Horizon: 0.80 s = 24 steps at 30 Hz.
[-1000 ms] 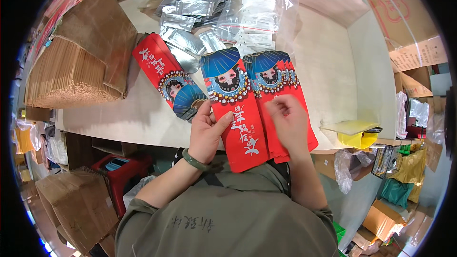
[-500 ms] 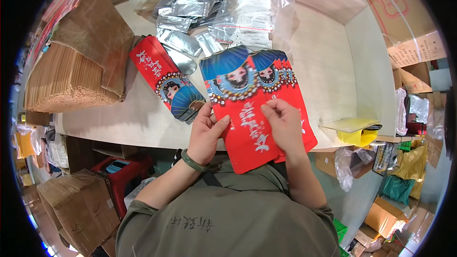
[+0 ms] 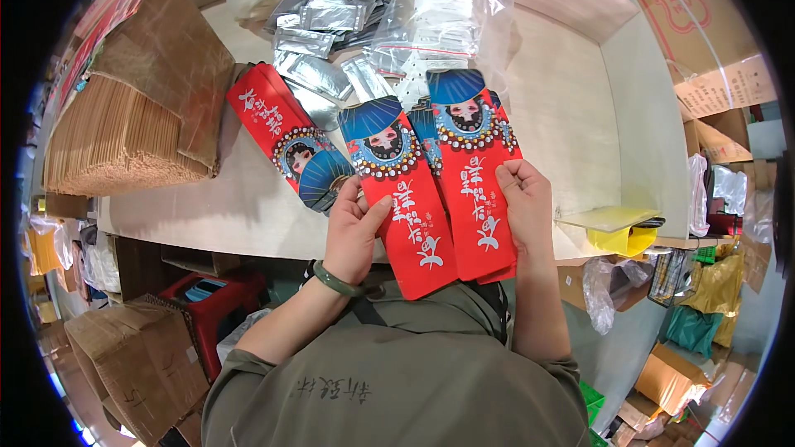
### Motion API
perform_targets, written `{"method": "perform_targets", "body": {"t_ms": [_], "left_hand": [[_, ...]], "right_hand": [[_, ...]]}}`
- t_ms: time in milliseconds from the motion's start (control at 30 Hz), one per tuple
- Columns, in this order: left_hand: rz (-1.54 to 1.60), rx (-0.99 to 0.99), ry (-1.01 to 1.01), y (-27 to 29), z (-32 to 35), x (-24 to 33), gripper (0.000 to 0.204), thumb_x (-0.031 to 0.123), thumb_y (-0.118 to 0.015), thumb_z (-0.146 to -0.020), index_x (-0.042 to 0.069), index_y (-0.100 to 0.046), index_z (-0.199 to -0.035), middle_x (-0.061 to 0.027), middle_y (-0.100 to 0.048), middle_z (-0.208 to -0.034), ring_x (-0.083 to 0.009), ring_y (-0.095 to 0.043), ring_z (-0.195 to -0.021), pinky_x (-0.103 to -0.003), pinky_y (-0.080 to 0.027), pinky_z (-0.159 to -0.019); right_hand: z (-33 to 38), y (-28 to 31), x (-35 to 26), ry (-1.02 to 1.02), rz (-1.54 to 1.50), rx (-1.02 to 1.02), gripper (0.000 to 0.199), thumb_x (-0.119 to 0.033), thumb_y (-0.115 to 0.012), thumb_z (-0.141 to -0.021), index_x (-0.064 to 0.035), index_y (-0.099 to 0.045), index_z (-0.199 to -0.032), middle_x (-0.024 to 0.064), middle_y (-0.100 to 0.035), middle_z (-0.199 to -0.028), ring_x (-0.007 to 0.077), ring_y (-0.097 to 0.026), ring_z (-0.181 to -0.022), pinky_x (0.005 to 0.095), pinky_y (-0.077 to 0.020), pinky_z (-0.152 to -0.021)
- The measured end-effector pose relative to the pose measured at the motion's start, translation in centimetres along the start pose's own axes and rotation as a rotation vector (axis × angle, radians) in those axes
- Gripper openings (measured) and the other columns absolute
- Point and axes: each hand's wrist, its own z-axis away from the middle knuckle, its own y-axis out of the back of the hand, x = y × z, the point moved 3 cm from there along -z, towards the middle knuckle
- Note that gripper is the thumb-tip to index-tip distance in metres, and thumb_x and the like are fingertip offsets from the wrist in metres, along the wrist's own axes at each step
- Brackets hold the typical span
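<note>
Thumb and fingers of my left hand (image 3: 354, 228) are closed on the left edge of a tall red printed packet (image 3: 418, 240) with a blue-hatted figure at its far end. My right hand (image 3: 528, 203) pinches the right edge of a similar red packet (image 3: 476, 223), which lies alongside the first. More packets show behind them, their far ends fanned out; how many each hand grips is hidden. Left of my hands, a stack of the same packets (image 3: 286, 136) lies on the table at a slant, figures toward me.
Beyond the hands lie several silver sachets (image 3: 331, 16) and a clear plastic bag (image 3: 443, 12) of white packets. An open carton (image 3: 178, 58) packed with brown card edges stands on the left. A yellow holder (image 3: 621, 236) sits at the table's right front edge.
My right hand has shifted from the front packet to the right-hand packets' outer edge. Those packets now sit beside the left one instead of mostly behind it. My left hand has barely moved.
</note>
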Motion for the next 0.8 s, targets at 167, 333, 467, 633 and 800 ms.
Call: {"method": "perform_targets", "body": {"t_ms": [167,333,467,633,800], "left_hand": [[-0.109,-0.096,0.003,-1.4,0.0,0.1,0.042,0.0,-0.058,-0.088,-0.001,-0.039,-0.126,-0.0114,-0.064,-0.109,-0.0125,-0.062,-0.097,-0.026,-0.05,-0.084],[-0.119,-0.091,0.023,-1.2,-0.2,-0.1,0.045,-0.001,-0.06,-0.087,-0.001,-0.039,-0.126,-0.0119,-0.065,-0.107,-0.0138,-0.063,-0.095,-0.026,-0.051,-0.083],[-0.105,-0.028,0.004,-0.9,-0.1,0.4,0.044,-0.002,-0.059,-0.087,-0.002,-0.038,-0.126,-0.0124,-0.065,-0.106,-0.0147,-0.064,-0.094,-0.027,-0.052,-0.081],[-0.099,0.001,-0.018,-1.0,-0.2,0.5,0.044,-0.001,-0.059,-0.087,-0.002,-0.038,-0.126,-0.0128,-0.065,-0.107,-0.0148,-0.064,-0.095,-0.027,-0.053,-0.081],[-0.124,-0.063,0.012,-1.4,-0.1,0.2,0.043,-0.001,-0.06,-0.087,-0.001,-0.04,-0.124,-0.0125,-0.065,-0.106,-0.0145,-0.064,-0.093,-0.027,-0.053,-0.081]], "right_hand": [[1.5,-2.7,-0.7,-0.039,0.063,-0.159,0.008,-0.007,-0.059,-0.09,0.0008,-0.06,-0.089,-0.0052,-0.055,-0.073,0.0013,-0.047,-0.067,0.0156,-0.0369,-0.06],[1.7,-2.7,-1.0,0.128,0.315,-0.053,0.011,-0.009,-0.059,-0.09,0.0012,-0.061,-0.091,-0.0048,-0.056,-0.074,0.0017,-0.047,-0.069,0.0192,-0.0396,-0.06],[-0.2,0.9,-1.5,0.06,0.403,0.113,0.013,-0.012,-0.059,-0.09,0.0014,-0.061,-0.091,0.0005,-0.059,-0.075,0.0066,-0.052,-0.068,0.0231,-0.0426,-0.061],[0.8,-0.5,-2.4,0.724,0.896,0.254,0.016,-0.014,-0.059,-0.088,0.0017,-0.06,-0.093,0.0117,-0.061,-0.075,0.0206,-0.059,-0.069,0.0311,-0.0461,-0.064],[2.6,-4.5,-1.7,0.032,0.276,-0.252,0.011,-0.012,-0.062,-0.088,-0.0015,-0.061,-0.092,-0.0029,-0.052,-0.068,0.0042,-0.044,-0.06,0.0201,-0.0358,-0.054]]}}
